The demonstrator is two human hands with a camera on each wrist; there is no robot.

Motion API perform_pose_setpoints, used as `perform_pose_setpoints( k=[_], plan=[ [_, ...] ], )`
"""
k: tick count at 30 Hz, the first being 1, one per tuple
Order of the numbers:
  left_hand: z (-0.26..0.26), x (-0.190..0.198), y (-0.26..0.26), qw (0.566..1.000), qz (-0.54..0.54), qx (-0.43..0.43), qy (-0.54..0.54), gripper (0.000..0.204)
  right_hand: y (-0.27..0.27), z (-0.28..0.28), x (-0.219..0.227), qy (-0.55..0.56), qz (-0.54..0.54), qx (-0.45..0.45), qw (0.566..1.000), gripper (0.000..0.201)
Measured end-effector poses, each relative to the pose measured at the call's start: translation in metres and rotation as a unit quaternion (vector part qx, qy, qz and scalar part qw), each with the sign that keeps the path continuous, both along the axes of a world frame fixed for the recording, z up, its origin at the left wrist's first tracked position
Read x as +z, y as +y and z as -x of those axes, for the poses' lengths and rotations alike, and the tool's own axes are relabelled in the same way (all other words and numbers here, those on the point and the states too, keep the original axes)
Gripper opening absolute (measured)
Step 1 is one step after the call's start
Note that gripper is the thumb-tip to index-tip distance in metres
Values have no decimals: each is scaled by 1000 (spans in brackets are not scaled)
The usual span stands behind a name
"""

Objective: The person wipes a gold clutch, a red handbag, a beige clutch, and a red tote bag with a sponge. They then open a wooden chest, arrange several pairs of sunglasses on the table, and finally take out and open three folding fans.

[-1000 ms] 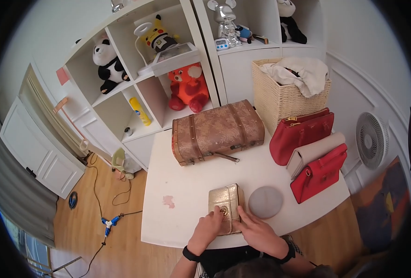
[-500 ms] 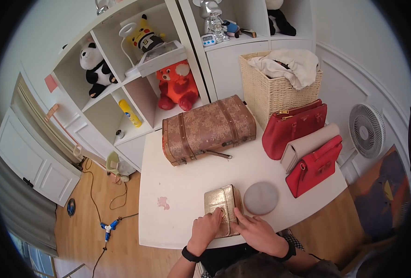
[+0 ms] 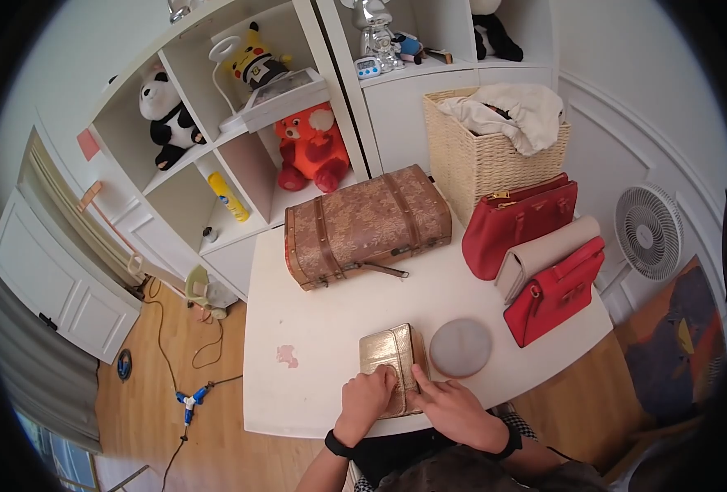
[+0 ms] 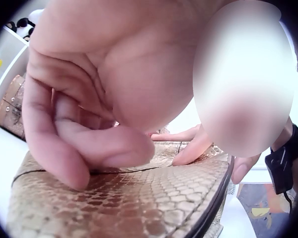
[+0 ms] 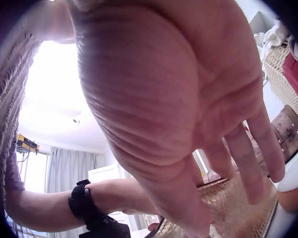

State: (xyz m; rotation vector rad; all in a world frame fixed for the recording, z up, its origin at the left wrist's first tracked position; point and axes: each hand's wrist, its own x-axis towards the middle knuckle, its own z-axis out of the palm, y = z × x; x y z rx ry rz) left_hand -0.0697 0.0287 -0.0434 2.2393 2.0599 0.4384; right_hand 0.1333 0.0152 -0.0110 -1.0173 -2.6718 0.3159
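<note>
At left hand (image 3: 368,400): curled fingers touching the top of gold bag (image 3: 386,348); pinch or mere contact, cannot tell. At right hand (image 3: 458,414): extended, spread fingers resting on the bag's 3 o'clock side, no grasp seen. Bag lying flat at near edge of surface (image 3: 298,394), between both hands: toward 1 o'clock from left, 10 o'clock from right, neither clearly nearer. Long axis close to 12–6, turned slightly to 11–5. Beyond: grey disc (image 3: 460,348) just beside, between 2 and 3 o'clock; suitcase (image 3: 363,225) near 12.
</note>
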Motion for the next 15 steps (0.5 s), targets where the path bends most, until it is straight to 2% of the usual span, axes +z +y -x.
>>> perform_pose_setpoints(
  k=[4,6,7,9,10,12,15],
  plan=[
    [-5,26,-15,997,53,13,-49,26,1,-1,0,7,-3,4,1000,35],
    [-11,41,-32,987,92,46,-120,36,2,-1,-1,-2,9,0,1000,34],
    [-12,41,-39,987,93,47,-120,36,2,-1,-2,-1,10,1,1000,34],
    [-16,36,-55,997,32,3,-72,60,2,-1,-3,13,8,3,1000,30],
    [-18,31,-60,997,33,6,-73,60,2,-1,-2,12,10,6,1000,30],
    [-19,21,-65,995,24,-9,-101,77,3,0,-1,3,5,7,1000,29],
    [-18,13,-65,996,-18,-6,-90,78,4,-1,0,11,2,8,1000,27]
  ],
)
